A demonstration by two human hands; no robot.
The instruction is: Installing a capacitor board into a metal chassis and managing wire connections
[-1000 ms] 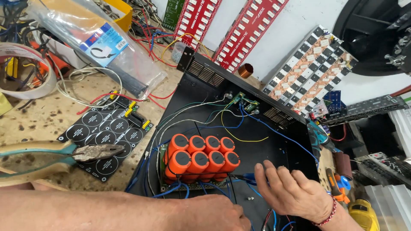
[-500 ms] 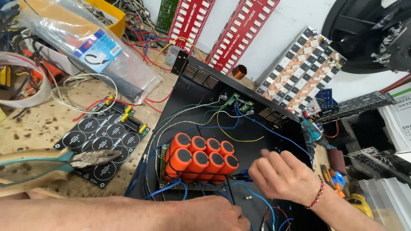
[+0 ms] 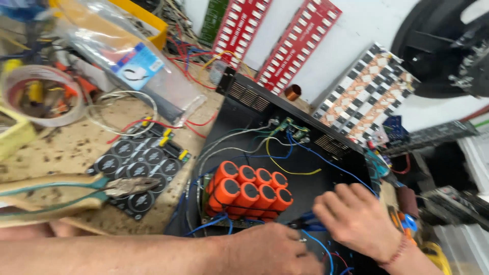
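Your left hand [image 3: 270, 249] and right hand [image 3: 356, 221] meet low inside the black case [image 3: 244, 109], fingers curled onto the blue wires [image 3: 313, 224] just beside the orange capacitors [image 3: 247, 191]; whether either grips is unclear. Pliers [image 3: 76, 191] lie aside on the bench [image 3: 61, 147].

Bare forearms; right hand [image 3: 356, 219] wears what looks like a red wrist thread.

You have bare floor in the black case [image 3: 326, 191] at frame centre; orange capacitors [image 3: 248, 192] and loose wires [image 3: 285, 168] crowd its left.
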